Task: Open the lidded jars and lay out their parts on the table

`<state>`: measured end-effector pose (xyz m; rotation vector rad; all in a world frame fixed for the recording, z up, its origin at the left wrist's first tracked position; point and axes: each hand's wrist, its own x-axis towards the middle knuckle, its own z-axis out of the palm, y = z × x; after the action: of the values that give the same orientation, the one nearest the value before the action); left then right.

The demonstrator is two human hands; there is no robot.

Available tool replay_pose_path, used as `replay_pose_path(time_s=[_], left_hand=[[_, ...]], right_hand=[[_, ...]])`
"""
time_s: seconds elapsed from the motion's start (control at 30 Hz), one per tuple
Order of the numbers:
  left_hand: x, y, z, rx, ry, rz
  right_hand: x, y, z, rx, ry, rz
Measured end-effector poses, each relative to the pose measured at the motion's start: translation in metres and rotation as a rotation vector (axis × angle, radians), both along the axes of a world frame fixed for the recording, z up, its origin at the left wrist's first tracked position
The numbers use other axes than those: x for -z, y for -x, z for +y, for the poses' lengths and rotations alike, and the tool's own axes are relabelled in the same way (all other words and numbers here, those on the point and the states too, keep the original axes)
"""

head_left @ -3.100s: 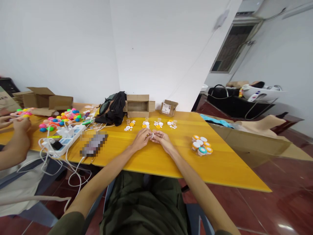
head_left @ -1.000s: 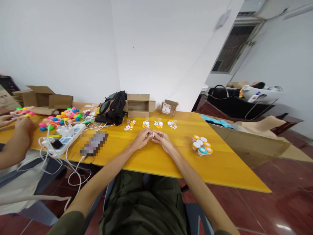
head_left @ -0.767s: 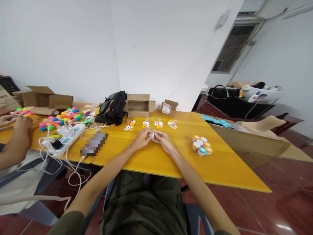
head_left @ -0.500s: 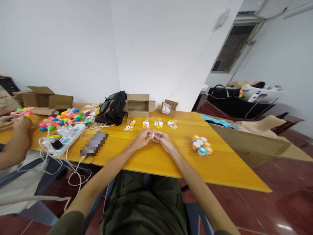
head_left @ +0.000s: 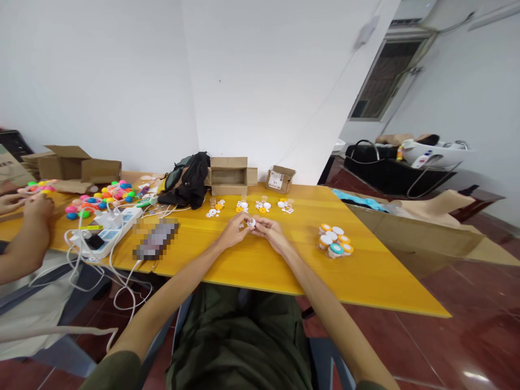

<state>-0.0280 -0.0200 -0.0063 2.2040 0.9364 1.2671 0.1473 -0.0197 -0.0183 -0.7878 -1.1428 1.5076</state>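
My left hand (head_left: 233, 229) and my right hand (head_left: 269, 230) meet over the yellow table (head_left: 284, 271), fingertips pinched together on a small white round piece (head_left: 251, 222). Beyond them lie several groups of small white and orange parts (head_left: 252, 206). To the right of my right hand stands a cluster of small round containers (head_left: 335, 241) with white, orange and teal lids.
A black bag (head_left: 187, 179), two open cardboard boxes (head_left: 229, 174) and a power strip (head_left: 108, 227) with cables sit on the table. A phone (head_left: 156, 238) lies left of my hands. Another person's hands (head_left: 28, 208) handle colourful balls (head_left: 97, 197) at far left.
My hands stay together at the same spot, with small finger movements on the white piece. The other person's hand at the left shifts slightly.
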Motion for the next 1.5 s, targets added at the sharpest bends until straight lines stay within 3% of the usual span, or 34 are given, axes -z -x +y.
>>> replay_pose_path(time_s=[0.77, 1.07, 1.33, 1.5], left_hand=[[-0.001, 0.001, -0.001, -0.011, -0.012, 0.044], [0.001, 0.002, 0.001, 0.002, -0.103, 0.087], [-0.011, 0.028, 0.01, -0.17, -0.149, 0.224], [-0.014, 0.044, 0.012, -0.067, -0.111, 0.402]], right_hand=[[-0.001, 0.001, 0.0, 0.019, 0.017, 0.005], [0.001, 0.003, 0.004, 0.125, -0.035, -0.062], [0.006, -0.001, 0.009, 0.238, -0.028, -0.038], [0.007, -0.005, 0.011, 0.272, -0.034, -0.018]])
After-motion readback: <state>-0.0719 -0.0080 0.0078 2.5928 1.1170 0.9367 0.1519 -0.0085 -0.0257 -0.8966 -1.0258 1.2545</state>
